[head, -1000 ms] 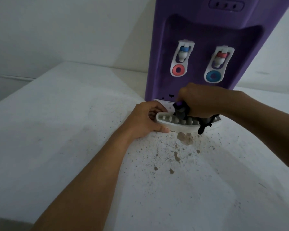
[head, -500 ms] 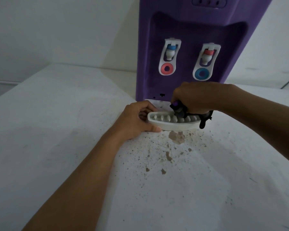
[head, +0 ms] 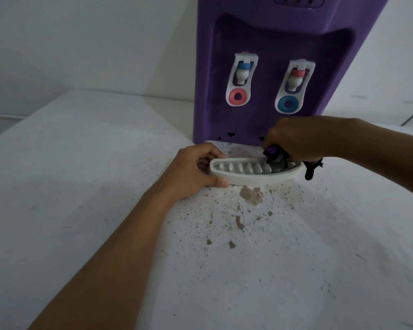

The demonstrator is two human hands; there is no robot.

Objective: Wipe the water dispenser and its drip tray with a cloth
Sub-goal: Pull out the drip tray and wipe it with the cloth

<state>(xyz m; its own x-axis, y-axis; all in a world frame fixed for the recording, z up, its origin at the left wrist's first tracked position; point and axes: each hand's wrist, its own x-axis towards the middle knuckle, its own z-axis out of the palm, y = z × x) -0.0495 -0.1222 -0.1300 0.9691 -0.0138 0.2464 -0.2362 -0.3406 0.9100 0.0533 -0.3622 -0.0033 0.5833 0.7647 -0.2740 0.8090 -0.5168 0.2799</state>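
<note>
A purple water dispenser [head: 267, 27] stands at the back of a white counter, with two white taps on its front. Its white slotted drip tray [head: 253, 179] lies on the counter just in front of the base. My left hand [head: 193, 171] grips the tray's left end, thumb on the front rim. My right hand [head: 298, 139] is closed on a dark, purple-and-black cloth [head: 275, 156] and presses it into the right half of the tray. A tail of the cloth hangs over the tray's right end.
The white counter [head: 86, 210] is speckled with brown dirt and flakes [head: 250, 195] in front of the tray. White walls rise behind and on both sides of the dispenser. The counter's left edge drops off at the far left.
My right hand with the cloth has slid toward the tray's right end, uncovering more slots on the left. My left hand keeps its hold. The view has shifted slightly.
</note>
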